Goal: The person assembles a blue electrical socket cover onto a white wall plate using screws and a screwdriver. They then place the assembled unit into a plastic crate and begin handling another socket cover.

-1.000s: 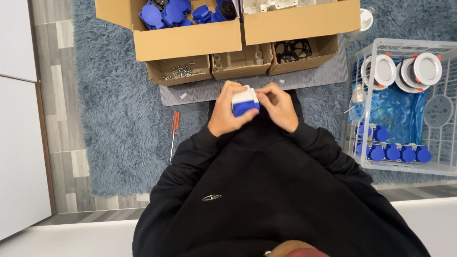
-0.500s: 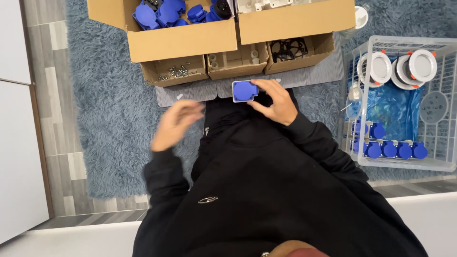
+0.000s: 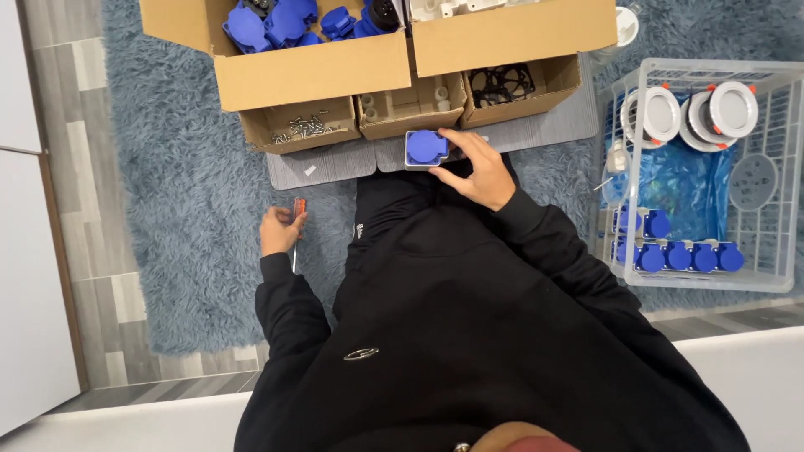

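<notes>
- The shaggy blue rug (image 3: 184, 192) covers most of the floor, with cardboard boxes (image 3: 310, 79) at twelve o'clock holding blue socket caps, screws and black rings.
- A white wire basket (image 3: 775, 276) at three o'clock holds round white lamps and a row of blue sockets.
- A grey mat (image 3: 335, 163) lies just under the boxes.
- The right hand (image 3: 477, 172) grasps the blue-lidded socket (image 3: 427, 149) from its three o'clock side, pressing it on the mat.
- The left hand (image 3: 278, 230), at nine o'clock, closes around an orange-handled screwdriver (image 3: 297, 209) on the rug.
- Judged from this: keeping the socket flat and pinned while the tool comes over would steady the work.
</notes>
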